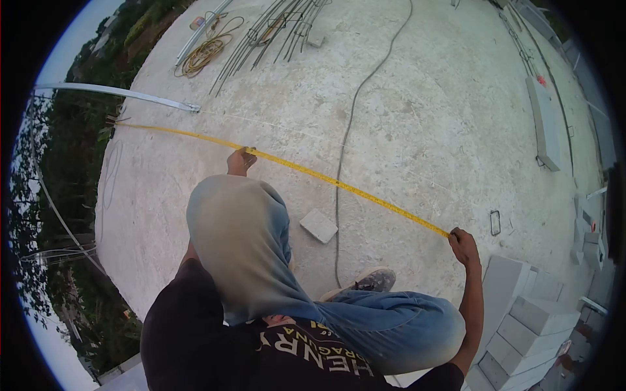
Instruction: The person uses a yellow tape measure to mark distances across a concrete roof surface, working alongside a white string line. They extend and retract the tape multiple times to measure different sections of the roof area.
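Two hands on one thing: my left hand [241,160] pinches the yellow measuring tape [306,171] down near the concrete slab [404,117], out past my raised knee, and my right hand [463,246] grips the same tape at its near end, fingers closed round it just above the stack of grey blocks [521,306]. The tape runs taut between them and carries on beyond my left hand toward the slab's edge, where a pale metal strip [117,93] lies. I cannot tell how its far end is fixed.

I judge the tape light and springy, stiff only while it is pulled straight; let it slack and it will likely kink or twist. Its edges are thin, so flat pressure from thumb and finger on the faces seems the safest hold.

A loose paving block [319,225] sits under the tape, beside a dark cable [345,143] snaking across the slab. Steel bars [274,29] and a coiled rope [205,51] lie well apart, at the far side.
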{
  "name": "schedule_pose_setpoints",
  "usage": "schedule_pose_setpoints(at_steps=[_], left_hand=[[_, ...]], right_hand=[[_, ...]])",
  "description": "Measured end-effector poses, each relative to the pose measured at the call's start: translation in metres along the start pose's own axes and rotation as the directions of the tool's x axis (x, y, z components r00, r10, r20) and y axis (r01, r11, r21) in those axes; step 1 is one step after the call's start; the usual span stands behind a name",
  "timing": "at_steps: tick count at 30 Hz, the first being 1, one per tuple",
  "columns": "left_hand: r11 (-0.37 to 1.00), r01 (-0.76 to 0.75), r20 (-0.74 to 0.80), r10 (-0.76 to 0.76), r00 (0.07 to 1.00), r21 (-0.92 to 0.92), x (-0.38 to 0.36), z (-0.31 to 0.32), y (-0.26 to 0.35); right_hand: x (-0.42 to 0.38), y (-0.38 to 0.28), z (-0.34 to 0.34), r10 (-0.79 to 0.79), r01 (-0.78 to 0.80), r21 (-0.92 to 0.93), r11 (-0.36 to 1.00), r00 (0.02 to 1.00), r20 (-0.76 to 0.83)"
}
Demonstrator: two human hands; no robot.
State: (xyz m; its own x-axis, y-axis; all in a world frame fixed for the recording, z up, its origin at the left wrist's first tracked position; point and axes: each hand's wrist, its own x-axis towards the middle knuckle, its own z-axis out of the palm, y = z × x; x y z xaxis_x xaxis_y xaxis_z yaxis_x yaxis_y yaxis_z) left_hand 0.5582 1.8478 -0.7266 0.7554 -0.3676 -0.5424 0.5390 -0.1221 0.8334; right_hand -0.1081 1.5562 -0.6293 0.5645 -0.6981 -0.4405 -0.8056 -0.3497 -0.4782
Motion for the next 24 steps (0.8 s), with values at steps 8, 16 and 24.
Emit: schedule_pose_setpoints(at_steps=[8,16,24], left_hand=[[0.832,-0.333,-0.361,0.174,0.916,-0.444,-0.021,0.009,0.114],[0.823,-0.157,-0.284,-0.005,0.959,-0.546,-0.048,0.006,0.173],[0.881,0.039,-0.253,-0.177,0.951,-0.472,-0.207,-0.014,0.261]], right_hand=[[0.021,-0.087,-0.040,-0.173,0.170,-0.045,0.984,0.983,-0.059],[0.004,-0.217,-0.149,-0.241,0.267,-0.218,0.939,0.961,0.137],[-0.095,-0.396,-0.210,-0.038,0.135,-0.147,0.980,0.849,0.526]])
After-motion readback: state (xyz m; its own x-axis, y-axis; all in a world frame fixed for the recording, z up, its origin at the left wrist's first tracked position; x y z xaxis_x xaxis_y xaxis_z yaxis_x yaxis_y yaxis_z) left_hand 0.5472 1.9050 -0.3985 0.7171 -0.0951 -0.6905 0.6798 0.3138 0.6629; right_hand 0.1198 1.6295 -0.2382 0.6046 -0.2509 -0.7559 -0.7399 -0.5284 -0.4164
